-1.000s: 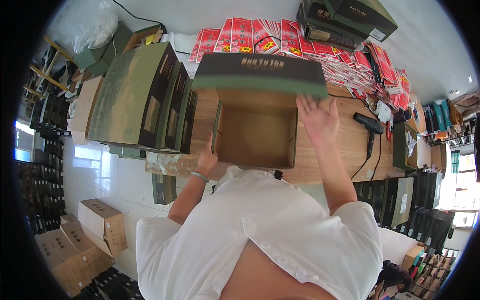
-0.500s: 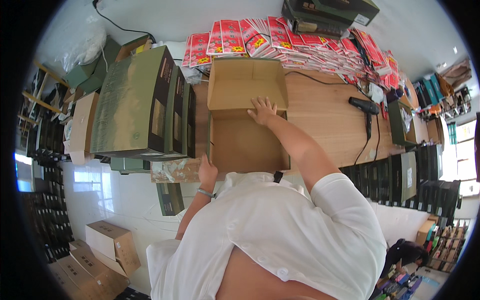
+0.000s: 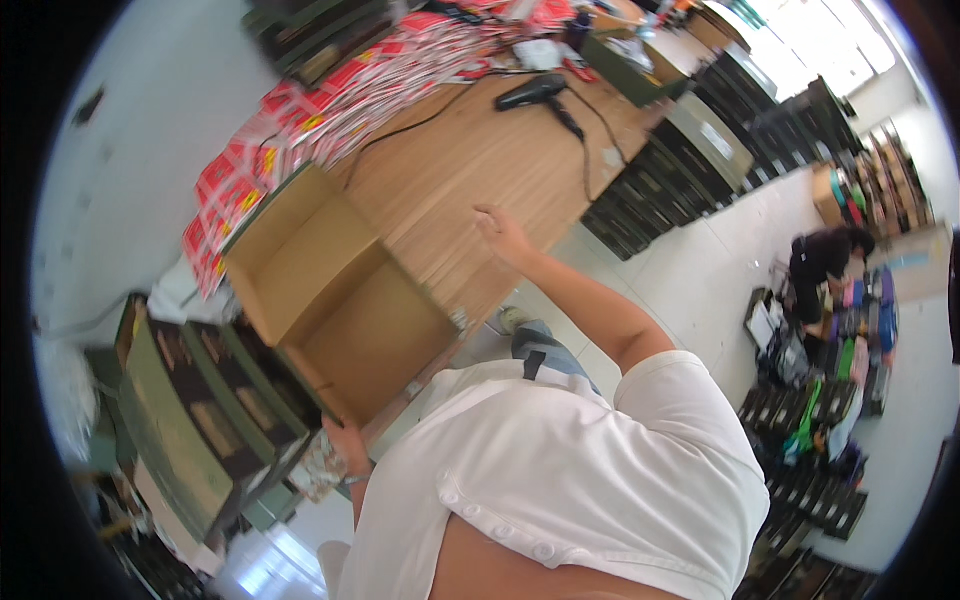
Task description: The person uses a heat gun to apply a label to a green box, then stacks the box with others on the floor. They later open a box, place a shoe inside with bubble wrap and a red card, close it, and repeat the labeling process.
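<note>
The right hand (image 3: 503,236) had moved off the one open box (image 3: 372,338) and hung over the wooden table (image 3: 440,190) beside it, fingers loosely bent, empty. The left hand (image 3: 347,446) still touched the box's near corner; whether it gripped, I couldn't tell. Three green-and-black boxes (image 3: 222,385) stood left; one hair dryer (image 3: 530,93) lay beyond.
</note>
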Demonstrator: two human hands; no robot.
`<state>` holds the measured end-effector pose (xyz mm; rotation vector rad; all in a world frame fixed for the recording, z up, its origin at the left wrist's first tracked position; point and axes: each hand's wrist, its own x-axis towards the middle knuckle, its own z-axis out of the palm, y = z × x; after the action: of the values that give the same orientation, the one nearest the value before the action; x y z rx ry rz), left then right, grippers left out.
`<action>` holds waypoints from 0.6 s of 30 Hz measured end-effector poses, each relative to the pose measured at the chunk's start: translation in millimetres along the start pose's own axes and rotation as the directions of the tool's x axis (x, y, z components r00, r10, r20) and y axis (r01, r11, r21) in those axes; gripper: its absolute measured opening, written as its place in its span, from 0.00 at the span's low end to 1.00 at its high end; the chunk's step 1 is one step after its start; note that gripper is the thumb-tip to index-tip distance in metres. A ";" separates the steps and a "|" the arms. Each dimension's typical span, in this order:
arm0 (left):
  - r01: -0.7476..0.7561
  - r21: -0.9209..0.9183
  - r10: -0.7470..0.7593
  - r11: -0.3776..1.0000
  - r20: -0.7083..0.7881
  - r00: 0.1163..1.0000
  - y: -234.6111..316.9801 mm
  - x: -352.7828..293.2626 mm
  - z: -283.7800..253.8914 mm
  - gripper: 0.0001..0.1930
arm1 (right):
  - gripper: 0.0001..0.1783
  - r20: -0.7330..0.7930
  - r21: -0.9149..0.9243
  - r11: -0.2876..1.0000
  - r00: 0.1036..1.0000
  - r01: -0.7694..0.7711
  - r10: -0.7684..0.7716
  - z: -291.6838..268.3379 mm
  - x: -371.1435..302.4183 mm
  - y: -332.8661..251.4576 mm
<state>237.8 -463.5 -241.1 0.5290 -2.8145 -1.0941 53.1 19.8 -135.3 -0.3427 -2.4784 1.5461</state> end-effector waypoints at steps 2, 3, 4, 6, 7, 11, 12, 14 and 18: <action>0.161 0.228 -0.168 0.960 0.012 0.986 54.0 3.8 -11.4 0.29 | 0.20 -0.233 -0.044 0.996 0.970 -0.076 0.064 -75.1 -0.9 62.4; 0.153 0.325 -0.155 0.933 -0.019 0.988 76.0 5.8 -16.1 0.31 | 0.19 -0.382 -0.165 0.985 0.924 -0.052 -0.015 -113.3 0.5 111.0; 0.170 0.423 -0.155 0.890 -0.069 0.986 90.9 3.6 -21.9 0.32 | 0.17 -0.479 -0.180 0.981 0.877 -0.072 -0.024 -152.1 -2.7 128.2; 0.156 0.569 -0.082 0.807 -0.153 0.985 117.7 10.0 -4.5 0.34 | 0.18 -0.639 -0.045 0.982 0.761 -0.184 0.114 -238.8 -7.9 172.6; 0.147 0.613 -0.026 0.776 -0.202 0.979 129.6 10.5 8.9 0.34 | 0.20 -0.665 0.080 0.969 0.712 -0.234 0.227 -282.3 -8.4 189.7; -0.053 0.523 0.158 0.851 -0.158 0.975 197.9 3.9 80.7 0.35 | 0.37 -0.812 0.254 0.881 0.407 -0.399 0.419 -452.3 4.9 284.6; -0.025 0.490 0.123 0.871 -0.169 0.978 217.5 -4.6 106.8 0.35 | 0.39 -0.823 0.305 0.847 0.327 -0.436 0.465 -490.8 13.9 312.9; -0.025 0.542 0.170 0.840 -0.219 0.961 237.9 -26.6 164.8 0.35 | 0.42 -0.810 0.362 0.808 0.272 -0.465 0.520 -544.0 39.9 345.9; -0.225 0.461 0.276 0.858 -0.045 0.960 369.4 -72.5 222.2 0.35 | 0.47 -0.828 0.363 0.845 0.281 -0.392 0.486 -604.8 63.1 417.8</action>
<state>156.1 -42.7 -155.8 0.2228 -2.9264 -0.3439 205.3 733.1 -246.8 -1.5197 -1.4289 1.0690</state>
